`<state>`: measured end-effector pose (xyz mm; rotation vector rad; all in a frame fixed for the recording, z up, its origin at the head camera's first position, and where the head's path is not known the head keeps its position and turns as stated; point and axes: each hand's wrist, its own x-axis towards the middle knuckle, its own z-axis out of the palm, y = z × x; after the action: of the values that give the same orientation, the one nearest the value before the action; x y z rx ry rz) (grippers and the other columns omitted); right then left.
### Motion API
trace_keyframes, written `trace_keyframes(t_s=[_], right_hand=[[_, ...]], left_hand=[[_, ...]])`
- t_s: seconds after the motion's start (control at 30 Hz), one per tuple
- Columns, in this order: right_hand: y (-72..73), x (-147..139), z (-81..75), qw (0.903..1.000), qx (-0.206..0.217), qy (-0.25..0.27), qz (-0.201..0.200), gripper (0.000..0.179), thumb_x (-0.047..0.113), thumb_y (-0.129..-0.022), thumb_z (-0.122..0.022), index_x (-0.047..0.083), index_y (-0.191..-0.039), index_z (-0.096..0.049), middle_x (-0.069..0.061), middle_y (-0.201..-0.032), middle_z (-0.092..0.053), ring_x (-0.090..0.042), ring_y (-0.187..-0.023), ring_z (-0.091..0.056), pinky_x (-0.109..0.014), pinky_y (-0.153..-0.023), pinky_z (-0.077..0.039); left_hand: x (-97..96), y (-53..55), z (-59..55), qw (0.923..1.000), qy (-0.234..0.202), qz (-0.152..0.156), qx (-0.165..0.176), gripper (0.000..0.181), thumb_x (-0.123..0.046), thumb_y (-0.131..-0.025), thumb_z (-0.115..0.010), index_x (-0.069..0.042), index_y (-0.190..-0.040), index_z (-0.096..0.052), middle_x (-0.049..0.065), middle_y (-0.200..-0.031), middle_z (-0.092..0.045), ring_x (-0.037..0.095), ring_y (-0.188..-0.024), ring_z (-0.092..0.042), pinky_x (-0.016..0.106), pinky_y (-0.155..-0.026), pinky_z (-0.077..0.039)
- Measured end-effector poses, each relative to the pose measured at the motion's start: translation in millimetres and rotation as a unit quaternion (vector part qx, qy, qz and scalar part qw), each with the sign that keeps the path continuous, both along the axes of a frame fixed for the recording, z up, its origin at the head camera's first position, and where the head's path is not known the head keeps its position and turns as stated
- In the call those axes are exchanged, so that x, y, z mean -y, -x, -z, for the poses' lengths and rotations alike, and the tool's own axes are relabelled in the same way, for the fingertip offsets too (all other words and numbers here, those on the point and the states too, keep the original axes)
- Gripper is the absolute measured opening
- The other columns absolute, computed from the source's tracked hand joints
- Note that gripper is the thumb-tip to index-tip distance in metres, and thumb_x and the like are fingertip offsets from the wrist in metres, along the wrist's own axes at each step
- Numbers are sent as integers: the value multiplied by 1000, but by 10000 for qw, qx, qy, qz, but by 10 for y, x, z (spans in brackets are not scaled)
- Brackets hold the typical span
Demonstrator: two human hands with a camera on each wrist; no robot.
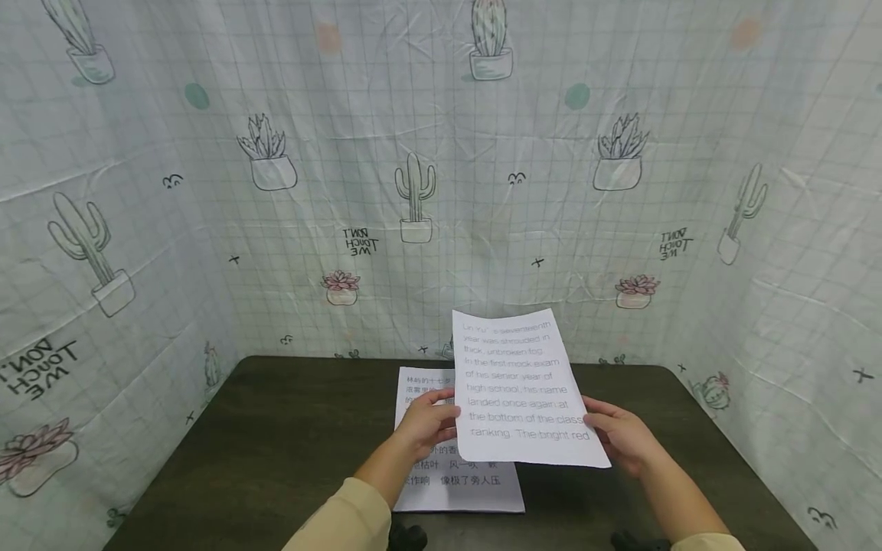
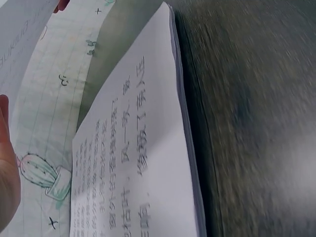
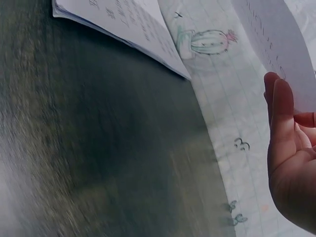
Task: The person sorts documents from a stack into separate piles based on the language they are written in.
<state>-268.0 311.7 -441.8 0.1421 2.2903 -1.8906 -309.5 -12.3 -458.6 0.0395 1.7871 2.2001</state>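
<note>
Both hands hold up a white sheet of paper printed with English text, tilted toward the head camera. My left hand grips its left edge, thumb on the front and the other fingers behind. On the right edge, my right hand pinches the sheet between thumb and fingers, also seen in the right wrist view. Beneath the raised sheet lies a stack of paper with Chinese text on top, partly covered by the sheet in the head view. The left wrist view shows the stack's layered edge.
The stack rests on a dark wooden table. A pale cloth curtain with cactus prints hangs behind and at both sides. Two dark objects show at the table's near edge, cut off by the frame.
</note>
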Motion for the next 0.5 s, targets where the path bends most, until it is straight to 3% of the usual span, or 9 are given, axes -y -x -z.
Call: trace_keyframes(t_s=[0.2,0.5], right_hand=[[-20,-195,-53,9998,-45,0,-191,60,13,-102,-47,-8,-152,-21,10,-101,-72,-11,-89,-70,-33,-74,-59],[-75,-480,-93,9997,118,100,-168,64,13,-102,-46,-8,-152,-13,13,-97,-71,-10,-88,-71,-34,-73,-60]], left_hand=[[-163,-16,-62,9999,80,44,-46,49,-5,-89,-60,-3,-137,-52,12,-106,-70,14,-82,-70,27,-72,-59],[-448,-42,-115,9999,60,103,-94,47,-1,-86,-60,-3,-132,-57,12,-103,-70,15,-81,-71,29,-73,-60]])
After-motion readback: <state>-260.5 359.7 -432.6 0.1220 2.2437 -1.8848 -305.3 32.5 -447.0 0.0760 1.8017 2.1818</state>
